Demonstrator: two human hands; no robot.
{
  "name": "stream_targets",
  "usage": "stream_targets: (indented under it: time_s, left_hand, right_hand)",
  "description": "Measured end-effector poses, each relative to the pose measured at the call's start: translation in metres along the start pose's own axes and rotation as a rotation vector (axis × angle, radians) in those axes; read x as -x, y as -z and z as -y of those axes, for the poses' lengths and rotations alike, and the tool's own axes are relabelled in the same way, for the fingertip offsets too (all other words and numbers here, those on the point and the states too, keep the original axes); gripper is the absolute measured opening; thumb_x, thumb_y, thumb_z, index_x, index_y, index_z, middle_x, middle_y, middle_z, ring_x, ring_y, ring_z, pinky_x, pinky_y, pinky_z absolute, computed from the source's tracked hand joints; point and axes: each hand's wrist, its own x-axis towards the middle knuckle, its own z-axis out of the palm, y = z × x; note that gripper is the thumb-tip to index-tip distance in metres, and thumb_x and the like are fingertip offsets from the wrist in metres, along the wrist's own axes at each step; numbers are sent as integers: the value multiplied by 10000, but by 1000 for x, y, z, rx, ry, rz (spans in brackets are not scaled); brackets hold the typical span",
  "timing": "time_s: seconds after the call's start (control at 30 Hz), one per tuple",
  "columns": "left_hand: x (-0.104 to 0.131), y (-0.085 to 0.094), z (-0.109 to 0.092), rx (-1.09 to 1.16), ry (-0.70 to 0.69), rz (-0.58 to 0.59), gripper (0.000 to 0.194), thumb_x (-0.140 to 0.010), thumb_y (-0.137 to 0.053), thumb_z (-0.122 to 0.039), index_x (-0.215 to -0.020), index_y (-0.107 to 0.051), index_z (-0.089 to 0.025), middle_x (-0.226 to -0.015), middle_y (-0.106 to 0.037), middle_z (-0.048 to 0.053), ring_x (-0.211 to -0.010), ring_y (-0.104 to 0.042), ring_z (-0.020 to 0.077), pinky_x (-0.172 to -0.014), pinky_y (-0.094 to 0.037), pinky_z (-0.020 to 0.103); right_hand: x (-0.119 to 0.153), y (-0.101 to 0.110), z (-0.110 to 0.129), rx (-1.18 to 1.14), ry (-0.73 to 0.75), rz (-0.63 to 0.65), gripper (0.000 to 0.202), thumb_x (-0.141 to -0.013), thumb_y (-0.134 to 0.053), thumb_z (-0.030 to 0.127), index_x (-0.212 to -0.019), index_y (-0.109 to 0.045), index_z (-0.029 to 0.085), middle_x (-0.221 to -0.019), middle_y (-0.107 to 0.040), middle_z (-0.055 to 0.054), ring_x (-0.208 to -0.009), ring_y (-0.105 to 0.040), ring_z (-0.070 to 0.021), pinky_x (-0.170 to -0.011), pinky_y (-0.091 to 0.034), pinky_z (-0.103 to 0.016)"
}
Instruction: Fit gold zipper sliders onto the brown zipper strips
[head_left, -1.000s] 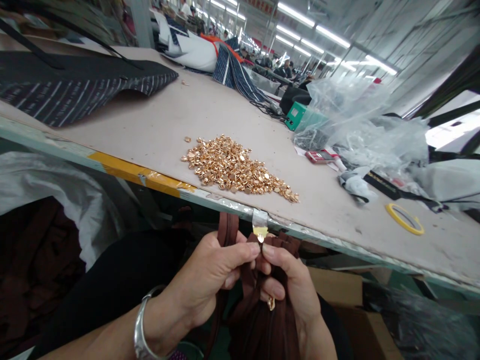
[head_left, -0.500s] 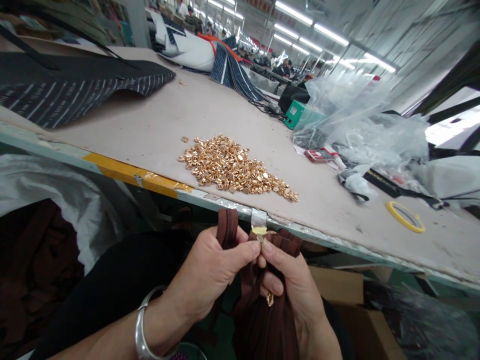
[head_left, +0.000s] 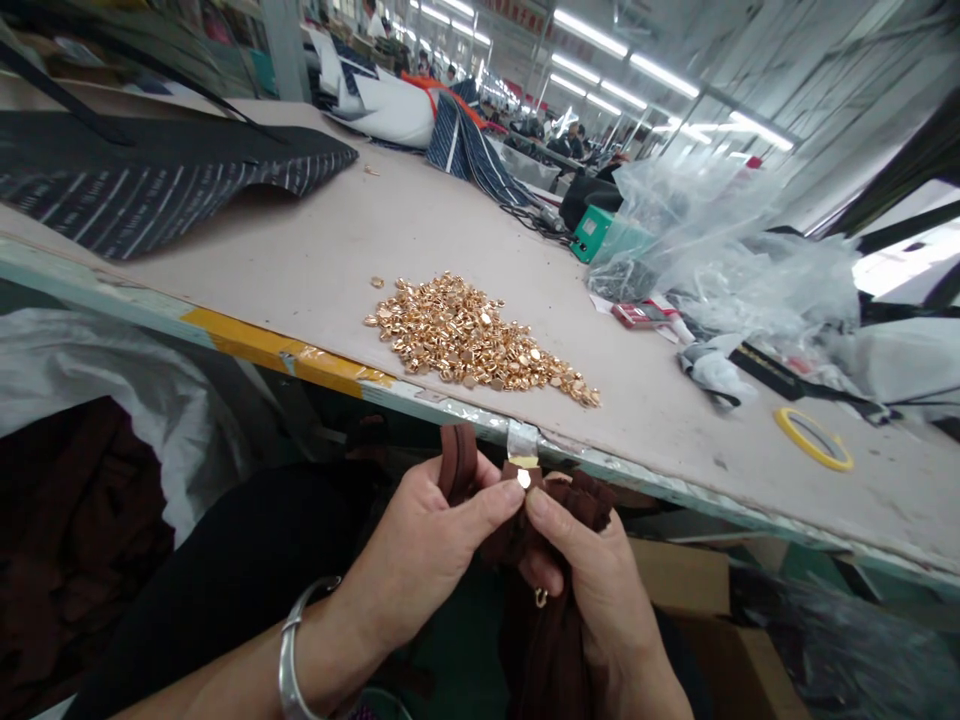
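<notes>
Brown zipper tape (head_left: 458, 460) loops up out of my left hand (head_left: 439, 530), whose thumb and fingers pinch it. A shiny gold zipper slider (head_left: 523, 479) sits on the tape between my two thumb tips. My right hand (head_left: 589, 560) grips a bunch of brown zipper strips (head_left: 551, 640) that hang below the table edge. Another gold piece (head_left: 541, 597) shows under its curled fingers. On the table (head_left: 300, 250), just beyond my hands, lies a heap of gold sliders (head_left: 472, 335).
Black striped fabric (head_left: 172, 195) lies at the left. A green box (head_left: 592, 234), plastic bags (head_left: 720, 250) and a yellow tape roll (head_left: 814, 438) are at the right. Below are a white sack (head_left: 135, 350) and a cardboard box (head_left: 682, 578).
The gold slider between my thumbs now shows its bright flat face. Both hands have shifted slightly, and the brown strips below my right hand hang closer together.
</notes>
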Motion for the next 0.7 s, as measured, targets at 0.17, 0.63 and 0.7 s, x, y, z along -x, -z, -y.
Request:
stream_targets:
  time_s: [0.17,0.63,0.7]
  left_hand:
    - [1,-1,-2,161,68,19,224,-751,-710,-255,-656,-523,-176,-455,-440,-97,-388,-281,27,-373,-193,149]
    - [1,0,1,122,42,-1,236,-728,-725,-254,-651,-516,-177,-522,-498,-80,-419,-356,29,-404,-268,144]
    - [2,-1,2,88,19,1,222,-750,-711,-269,-673,-522,-184,-560,-535,-62,-475,-451,57,-467,-362,160]
  right_hand:
    - [3,-6,3,-91,-43,-18,312,-696,-795,374,-624,-600,141,-421,-471,59,-307,-331,-20,-302,-265,-126]
    - [1,-2,1,-124,-66,49,304,-716,-779,375,-615,-608,144,-358,-413,68,-297,-310,-33,-303,-280,-136]
    - [0,-3,1,-112,-57,53,298,-720,-775,374,-617,-613,146,-349,-410,69,-296,-322,-41,-306,-286,-143]
